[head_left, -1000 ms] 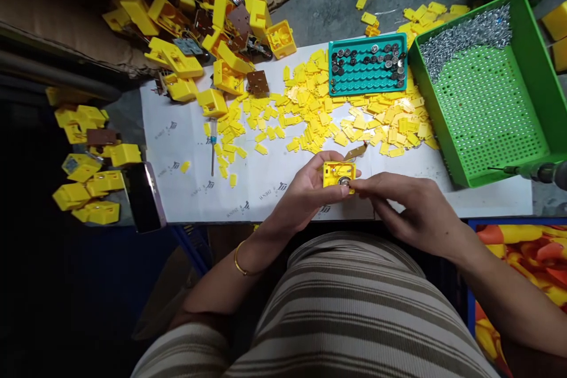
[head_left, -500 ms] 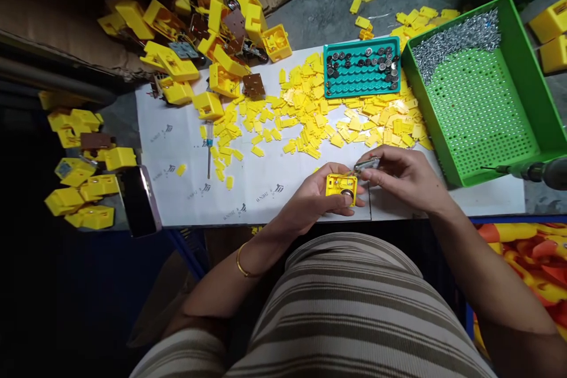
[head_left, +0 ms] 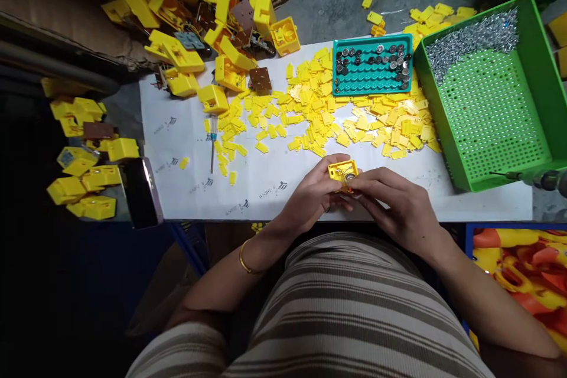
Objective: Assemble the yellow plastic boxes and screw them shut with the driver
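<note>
My left hand [head_left: 312, 195] grips a small yellow plastic housing [head_left: 342, 170] with a round metal part in it, held just above the near edge of the white table [head_left: 266, 177]. My right hand [head_left: 394, 204] meets it from the right, fingertips pressed on the housing's near side. Both hands hide most of the piece. Beyond them lies a wide scatter of small yellow plastic tabs [head_left: 328, 112]. A teal tray [head_left: 372, 80] with several round metal button cells stands further back.
A green perforated basket [head_left: 491, 106] with a heap of small metal screws stands at the right. A powered screwdriver [head_left: 540, 178] lies by it. Larger yellow housings [head_left: 212, 18] pile at the back left. A small screwdriver [head_left: 213, 142] and a phone [head_left: 139, 192] lie at the left.
My right hand came back from the thin metal piece above the housing and now pinches the housing itself. The housing has shifted slightly up the table in my left hand.
</note>
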{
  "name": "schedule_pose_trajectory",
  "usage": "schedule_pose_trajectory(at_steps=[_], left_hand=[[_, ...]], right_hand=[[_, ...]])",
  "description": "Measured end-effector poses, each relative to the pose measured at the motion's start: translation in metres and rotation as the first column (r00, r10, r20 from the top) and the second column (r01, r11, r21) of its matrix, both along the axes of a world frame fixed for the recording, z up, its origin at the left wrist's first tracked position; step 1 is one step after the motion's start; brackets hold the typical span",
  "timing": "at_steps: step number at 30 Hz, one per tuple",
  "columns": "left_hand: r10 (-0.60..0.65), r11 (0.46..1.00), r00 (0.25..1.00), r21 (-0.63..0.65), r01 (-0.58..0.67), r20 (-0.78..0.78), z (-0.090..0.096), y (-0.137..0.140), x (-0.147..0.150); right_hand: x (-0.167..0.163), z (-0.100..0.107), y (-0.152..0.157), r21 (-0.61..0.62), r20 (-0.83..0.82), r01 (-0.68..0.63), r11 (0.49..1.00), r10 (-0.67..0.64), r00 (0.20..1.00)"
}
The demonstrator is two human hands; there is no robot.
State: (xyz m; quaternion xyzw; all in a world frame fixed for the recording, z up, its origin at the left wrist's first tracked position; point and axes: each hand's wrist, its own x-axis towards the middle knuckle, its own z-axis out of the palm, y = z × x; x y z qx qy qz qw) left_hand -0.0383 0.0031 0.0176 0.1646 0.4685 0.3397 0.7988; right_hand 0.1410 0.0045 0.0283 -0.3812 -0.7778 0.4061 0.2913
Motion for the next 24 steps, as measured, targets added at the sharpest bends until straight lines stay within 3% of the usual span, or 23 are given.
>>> schedule_pose_trajectory(at_steps=[4, 8, 15, 21, 24], left_hand=[[0.049, 0.998, 0.993, -0.053, -0.043, 0.108, 0.003, -0.001, -0.004], [0.056, 0.997, 0.995, -0.051, -0.052, 0.084, 0.005, -0.002, -0.001], [0.0, 0.999, 0.999, -0.052, 0.002, 0.047, 0.006, -0.004, 0.001], [-0.002, 0.997, 0.993, -0.08, 0.012, 0.12, 0.008, -0.004, -0.002], [-0.02, 0.997, 0.998, -0.069, 0.024, 0.051, 0.009, -0.003, -0.001]], right_hand=[[0.0, 0.006, -0.002, 0.04, 0.156, -0.089, 0.995, 0.082, 0.984], [0.0, 0.012, -0.001, 0.04, 0.234, -0.147, 0.988, 0.133, 0.963], [-0.001, 0.016, 0.0, 0.174, 0.423, -0.276, 0.945, 0.182, 0.888], [0.003, 0.019, 0.002, 0.176, 0.441, -0.333, 0.926, 0.229, 0.868], [0.004, 0.021, 0.002, 0.145, 0.431, -0.301, 0.943, 0.213, 0.877]])
